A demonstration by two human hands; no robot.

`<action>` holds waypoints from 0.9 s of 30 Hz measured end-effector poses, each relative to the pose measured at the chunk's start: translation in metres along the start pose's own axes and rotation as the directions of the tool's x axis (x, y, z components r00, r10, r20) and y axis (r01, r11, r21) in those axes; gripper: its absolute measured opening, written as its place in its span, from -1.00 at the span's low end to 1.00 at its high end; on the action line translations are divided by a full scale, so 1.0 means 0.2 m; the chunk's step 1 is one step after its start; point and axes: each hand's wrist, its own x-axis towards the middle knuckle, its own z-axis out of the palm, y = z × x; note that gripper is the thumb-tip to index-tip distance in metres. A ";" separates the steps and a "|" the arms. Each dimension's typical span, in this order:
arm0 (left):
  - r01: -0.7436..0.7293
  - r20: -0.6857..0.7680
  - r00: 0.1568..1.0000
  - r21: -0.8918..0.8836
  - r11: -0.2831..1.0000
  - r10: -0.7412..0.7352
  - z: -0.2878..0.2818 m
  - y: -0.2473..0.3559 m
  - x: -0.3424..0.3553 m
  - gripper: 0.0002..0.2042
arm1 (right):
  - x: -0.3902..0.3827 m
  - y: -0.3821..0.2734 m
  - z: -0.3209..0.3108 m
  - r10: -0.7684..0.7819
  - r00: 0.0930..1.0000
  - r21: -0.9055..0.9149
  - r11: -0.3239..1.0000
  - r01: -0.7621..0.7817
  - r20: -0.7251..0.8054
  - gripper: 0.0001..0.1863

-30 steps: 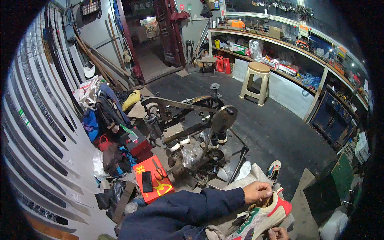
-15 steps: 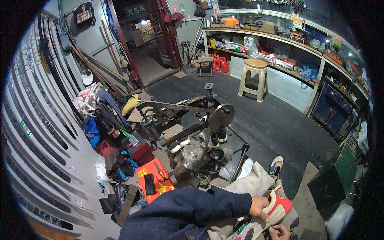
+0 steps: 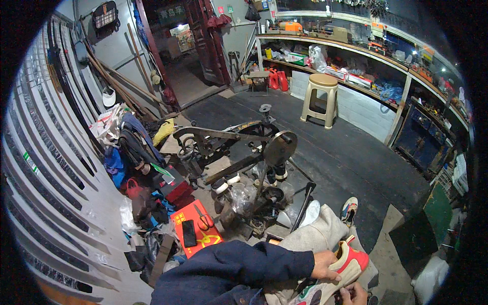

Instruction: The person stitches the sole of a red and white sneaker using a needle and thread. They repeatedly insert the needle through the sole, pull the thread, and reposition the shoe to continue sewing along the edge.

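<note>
A cream sneaker with a red heel [image 3: 357, 259] lies across my lap at the lower right, its toe toward the bottom edge. My left hand [image 3: 325, 265] is closed on its upper near the opening, thumb on the side facing me; the dark blue sleeve [image 3: 244, 267] covers that arm. Close against the sneaker's sole edge is my right hand [image 3: 353, 294], its fingers bent and pinched together; what they hold, if anything, is too small to make out. Beige cloth [image 3: 317, 234] lies under and beyond the sneaker. A similar sneaker [image 3: 349, 211] rests on the floor ahead.
A black hand-cranked machine [image 3: 239, 137] with a round metal wheel [image 3: 280, 148] stands ahead. To the left, scissors [image 3: 204, 218] and a black phone [image 3: 189, 233] lie on a red box [image 3: 197, 209]. Further off are a beige stool [image 3: 321, 99] and a long workbench [image 3: 351, 42].
The view has shifted slightly. My left hand and the sneaker sit a little further left; my right hand has drawn slightly nearer the sole, its fingers more curled.
</note>
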 end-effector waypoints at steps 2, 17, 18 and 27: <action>-0.077 -0.052 0.996 0.024 0.997 0.078 0.01 0.00 -0.01 -0.63 | 0.03 0.01 -0.01 0.003 0.998 -0.077 0.997 0.001 0.060 -0.74; -0.146 -0.034 0.989 -0.022 0.989 0.145 0.01 -0.02 -0.02 -0.57 | 0.05 0.18 0.09 0.001 1.000 0.075 0.997 -0.003 0.031 -0.58; -0.133 -0.018 0.991 -0.002 0.991 0.133 0.00 -0.01 -0.03 -0.56 | 0.05 0.19 0.10 0.012 0.999 0.061 0.998 -0.014 0.033 -0.58; -0.109 -0.017 0.994 -0.024 0.994 0.109 -0.01 0.00 -0.04 -0.55 | 0.05 0.21 0.09 -0.019 0.998 -0.218 0.976 0.008 -0.052 -0.58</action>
